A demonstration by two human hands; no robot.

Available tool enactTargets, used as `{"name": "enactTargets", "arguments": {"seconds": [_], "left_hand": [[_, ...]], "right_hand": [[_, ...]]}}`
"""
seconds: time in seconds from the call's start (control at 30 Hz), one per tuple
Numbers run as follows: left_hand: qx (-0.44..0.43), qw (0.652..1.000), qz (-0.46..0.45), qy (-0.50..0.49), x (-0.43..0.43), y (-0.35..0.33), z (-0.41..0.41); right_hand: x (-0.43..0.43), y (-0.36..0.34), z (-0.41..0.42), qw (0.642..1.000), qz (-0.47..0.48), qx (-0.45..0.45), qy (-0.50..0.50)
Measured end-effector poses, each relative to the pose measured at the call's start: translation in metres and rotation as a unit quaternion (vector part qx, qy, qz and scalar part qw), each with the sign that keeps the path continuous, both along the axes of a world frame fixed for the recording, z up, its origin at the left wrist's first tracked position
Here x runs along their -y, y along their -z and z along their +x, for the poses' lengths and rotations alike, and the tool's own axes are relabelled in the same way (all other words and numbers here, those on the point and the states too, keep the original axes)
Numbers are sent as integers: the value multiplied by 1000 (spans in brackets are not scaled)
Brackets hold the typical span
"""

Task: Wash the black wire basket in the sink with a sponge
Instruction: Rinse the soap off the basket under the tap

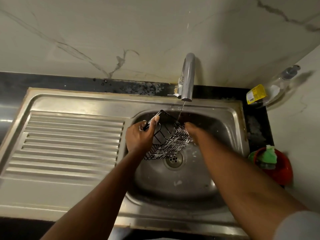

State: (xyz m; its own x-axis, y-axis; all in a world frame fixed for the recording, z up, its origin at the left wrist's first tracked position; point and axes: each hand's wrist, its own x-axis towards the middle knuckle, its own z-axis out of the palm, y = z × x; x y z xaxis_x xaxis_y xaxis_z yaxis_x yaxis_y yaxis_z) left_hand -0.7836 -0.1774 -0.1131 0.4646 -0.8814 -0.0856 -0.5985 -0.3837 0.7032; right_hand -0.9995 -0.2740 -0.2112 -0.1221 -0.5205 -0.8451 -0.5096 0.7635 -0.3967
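My left hand (pixel 138 137) grips the black wire basket (pixel 170 141) by its upper left rim, with the thumb over the wire and the fingers curled round it. It holds the basket tilted above the drain (pixel 174 161), inside the sink (pixel 173 217) basin and toward its back edge. My right hand (pixel 190 130) is against the basket's right end. Its fingers are hidden behind the wire, so I cannot tell whether they clasp it or only rub it.

Suds cling to the lower wires, and a thin stream from the tap (pixel 187 78) falls on the far corner. I see three risks:
- The soapy wire could slip from a one-sided hold and drop into the basin.
- Water striking the tilted frame could splash over the back edge.
- The green sponge (pixel 269 154) sits in the red bowl (pixel 280 168) off the sink's right edge, so bare fingers may leave foam in the lower corners.
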Motion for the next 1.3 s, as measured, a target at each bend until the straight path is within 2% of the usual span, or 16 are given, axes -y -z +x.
{"name": "enactTargets", "arguments": {"seconds": [0.1, 0.2, 0.33, 0.4, 0.43, 0.6, 0.73, 0.8, 0.87, 1.0, 1.1, 1.13, 1.2, 1.23, 1.3], "left_hand": [[-31, 999, -8, -11, -6, 9, 19], [-129, 991, -19, -14, -10, 13, 34], [-243, 970, -13, 23, -5, 6, 40], [-319, 946, 10, 54, 2, 0, 40], [-327, 942, 21, 72, 5, -2, 41], [-280, 935, 117, 183, 9, 10, 46], [-288, 923, 177, 184, 19, 20, 31], [-283, 928, 165, 179, 23, 16, 17], [-300, 933, 115, 160, 26, 11, 3], [-255, 966, -8, 43, 32, -1, -14], [-245, 969, -20, -16, 35, -2, -20], [-239, 971, -18, -25, 35, -2, -23], [-213, 976, -13, -41, 35, -3, -31], [-201, 978, -18, -48, 35, -5, -36], [-179, 981, -22, -73, 35, -6, -43]], "right_hand": [[-15, -33, 14, 999, 29, 13, 24], [-5, -28, 12, 999, 17, 31, 39], [0, -63, 12, 993, -29, 99, 65], [1, -63, 4, 995, -39, 82, 40], [2, -67, 1, 997, -50, 57, 19], [14, -105, 0, 979, -182, -61, -70], [10, -124, 24, 951, -238, -111, -165], [-1, -124, 45, 937, -255, -134, -198], [-13, -123, 68, 916, -286, -163, -228], [-33, -126, 97, 896, -363, -155, -201], [-27, -122, 87, 908, -395, -93, -106], [-21, -119, 81, 906, -407, -100, -67], [-7, -114, 69, 901, -403, -152, -51], [0, -109, 64, 910, -371, -175, -55], [8, -108, 59, 952, -240, -181, -61]]}}
